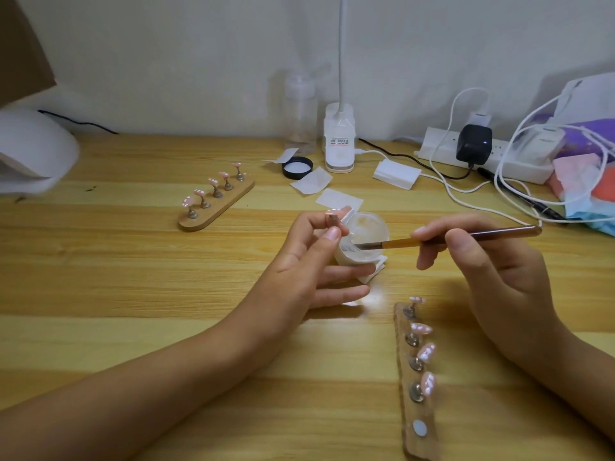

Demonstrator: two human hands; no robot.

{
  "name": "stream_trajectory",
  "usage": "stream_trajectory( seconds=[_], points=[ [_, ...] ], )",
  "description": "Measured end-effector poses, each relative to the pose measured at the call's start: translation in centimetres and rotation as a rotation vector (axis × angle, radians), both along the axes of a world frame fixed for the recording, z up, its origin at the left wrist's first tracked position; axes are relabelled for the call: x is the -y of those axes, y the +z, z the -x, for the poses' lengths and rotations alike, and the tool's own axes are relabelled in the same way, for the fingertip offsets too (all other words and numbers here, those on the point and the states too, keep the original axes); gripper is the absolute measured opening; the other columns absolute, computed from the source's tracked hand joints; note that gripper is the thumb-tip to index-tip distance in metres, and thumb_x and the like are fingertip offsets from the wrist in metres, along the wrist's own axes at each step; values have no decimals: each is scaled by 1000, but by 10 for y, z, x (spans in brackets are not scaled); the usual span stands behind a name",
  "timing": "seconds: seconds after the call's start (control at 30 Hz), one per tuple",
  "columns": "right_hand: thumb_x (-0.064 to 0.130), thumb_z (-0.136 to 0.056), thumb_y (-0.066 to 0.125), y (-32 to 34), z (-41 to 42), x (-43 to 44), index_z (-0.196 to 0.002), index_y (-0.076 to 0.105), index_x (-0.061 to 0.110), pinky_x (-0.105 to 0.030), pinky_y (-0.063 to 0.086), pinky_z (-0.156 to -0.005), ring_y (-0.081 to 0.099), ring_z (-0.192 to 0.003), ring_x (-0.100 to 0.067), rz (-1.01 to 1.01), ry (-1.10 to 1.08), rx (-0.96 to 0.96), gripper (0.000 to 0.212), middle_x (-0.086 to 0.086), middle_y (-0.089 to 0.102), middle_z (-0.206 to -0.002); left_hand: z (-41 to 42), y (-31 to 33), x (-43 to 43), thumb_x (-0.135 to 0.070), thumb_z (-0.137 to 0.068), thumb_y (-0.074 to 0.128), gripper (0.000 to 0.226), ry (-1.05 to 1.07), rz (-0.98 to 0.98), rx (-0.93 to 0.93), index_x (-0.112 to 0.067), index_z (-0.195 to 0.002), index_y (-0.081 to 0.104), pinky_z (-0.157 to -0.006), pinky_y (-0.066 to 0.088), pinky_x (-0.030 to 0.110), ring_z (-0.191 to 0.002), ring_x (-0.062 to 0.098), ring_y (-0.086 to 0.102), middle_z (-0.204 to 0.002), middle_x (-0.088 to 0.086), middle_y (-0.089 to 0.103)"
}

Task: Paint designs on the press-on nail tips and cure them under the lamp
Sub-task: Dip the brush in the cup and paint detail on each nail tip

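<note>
Just left of the clear cup (374, 224), the left hand (309, 261) pinches one nail tip (333, 212) on its peg between thumb and forefinger. Right of the cup, the right hand (482, 261) has its fingers (432, 229) curled round the brush (466, 237), bristles inside the cup. Nearer the person than the cup, a wooden holder (407, 377) with four painted tips lies on the counter (166, 294).

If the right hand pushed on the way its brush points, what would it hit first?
Likely the small clear cup, where the brush tip already sits; the left hand lies just beyond.
</note>
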State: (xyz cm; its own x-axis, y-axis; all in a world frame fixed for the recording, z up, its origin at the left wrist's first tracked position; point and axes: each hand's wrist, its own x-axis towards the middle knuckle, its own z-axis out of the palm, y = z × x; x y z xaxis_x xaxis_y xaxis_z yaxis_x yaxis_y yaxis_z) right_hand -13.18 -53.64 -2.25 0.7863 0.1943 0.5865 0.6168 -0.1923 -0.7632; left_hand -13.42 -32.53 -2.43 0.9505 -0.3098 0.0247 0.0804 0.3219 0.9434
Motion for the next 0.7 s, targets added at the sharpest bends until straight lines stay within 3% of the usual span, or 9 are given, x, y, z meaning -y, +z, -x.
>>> stream_trajectory(
  seconds=[0.17,0.33,0.53,0.63,0.7],
  points=[
    [21,-98,46,2,1,-1,-107,65,19,-22,45,-78,60,-73,-14,30,-44,49,21,1,61,-77,-2,-1,0,-37,-90,49,15,-21,-11,17,-38,-88,64,-78,59,33,-101,29,71,-129,-18,60],
    [18,-96,49,3,2,-3,-100,66,12,-14,44,-74,58,-69,-4,138,-58,125,19,28,61,-87,0,0,0,-35,-91,49,14,-41,-27,33,-36,-92,63,-81,59,34,-101,29,71,-132,-17,58],
    [23,-98,50,1,1,-3,-94,63,11,-14,44,-75,57,-73,1,172,-38,138,19,9,59,-83,0,0,1,-36,-93,50,17,-44,-32,32,-24,-105,55,-87,58,36,-101,30,70,-137,-15,56],
    [36,-102,46,1,1,-2,-94,61,19,-16,44,-74,57,-73,0,129,-35,138,24,13,61,-85,0,0,0,-33,-91,49,15,-44,-19,26,-26,-101,57,-88,58,35,-101,30,71,-136,-17,56],
    [33,-103,45,0,1,-1,-94,60,21,-19,44,-71,55,-69,-6,86,-44,131,21,13,60,-81,0,-1,0,-33,-91,50,13,-38,-7,10,-26,-100,58,-88,57,35,-101,31,71,-133,-16,59]
  ],
)
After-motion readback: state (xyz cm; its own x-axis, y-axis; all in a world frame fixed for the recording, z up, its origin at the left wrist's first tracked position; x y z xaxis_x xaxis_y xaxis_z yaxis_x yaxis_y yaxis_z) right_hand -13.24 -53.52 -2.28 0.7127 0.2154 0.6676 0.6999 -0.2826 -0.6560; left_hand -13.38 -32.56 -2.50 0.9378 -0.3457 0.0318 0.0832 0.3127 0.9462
